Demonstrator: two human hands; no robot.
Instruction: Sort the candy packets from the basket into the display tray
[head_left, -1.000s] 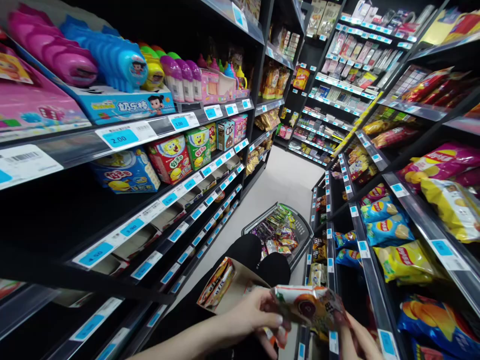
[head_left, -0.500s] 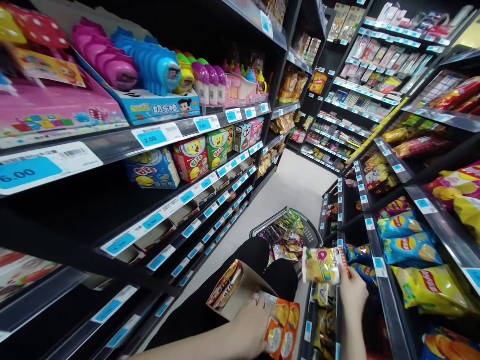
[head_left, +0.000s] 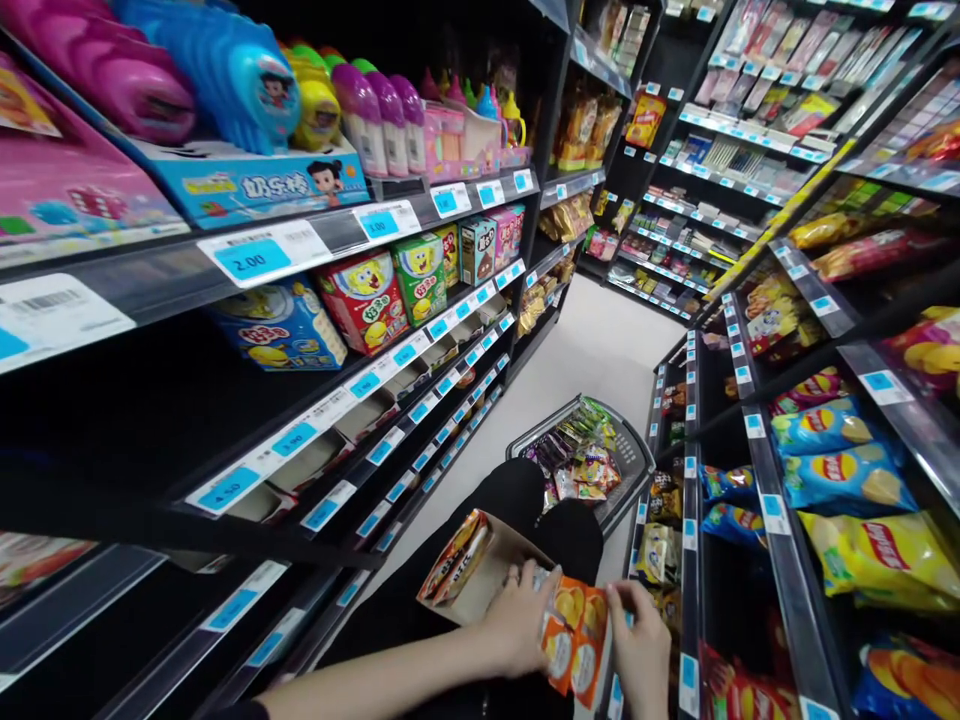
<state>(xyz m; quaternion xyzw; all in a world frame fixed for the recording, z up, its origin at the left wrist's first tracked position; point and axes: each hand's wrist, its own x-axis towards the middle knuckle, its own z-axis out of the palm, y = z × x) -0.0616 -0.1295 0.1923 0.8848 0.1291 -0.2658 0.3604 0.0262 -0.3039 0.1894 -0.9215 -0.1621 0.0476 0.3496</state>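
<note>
An opened cardboard box (head_left: 484, 570) rests on my lap, with several snack packets (head_left: 457, 560) standing at its left end. My left hand (head_left: 517, 615) lies across the box's right side, fingers curled over the orange snack packets (head_left: 574, 630). My right hand (head_left: 637, 630) grips the right edge of those packets, thumb and fingers closed together. Whether the orange packets are joined to each other I cannot tell. Beyond my knees, a grey shopping basket (head_left: 634, 465) on the floor holds many small snack bags (head_left: 577, 450).
Close on my left, a black shelf carries candy toys (head_left: 277, 90), cartoon snack boxes (head_left: 367, 300) and price labels (head_left: 262, 250). On my right stand shelves with chip bags (head_left: 877, 550). The pale aisle floor (head_left: 600, 330) runs to a far shelf (head_left: 750, 150).
My right hand has come left and down from the right-hand shelf to the orange packets. The white snack bag it held is no longer in it. My left hand stays at the box.
</note>
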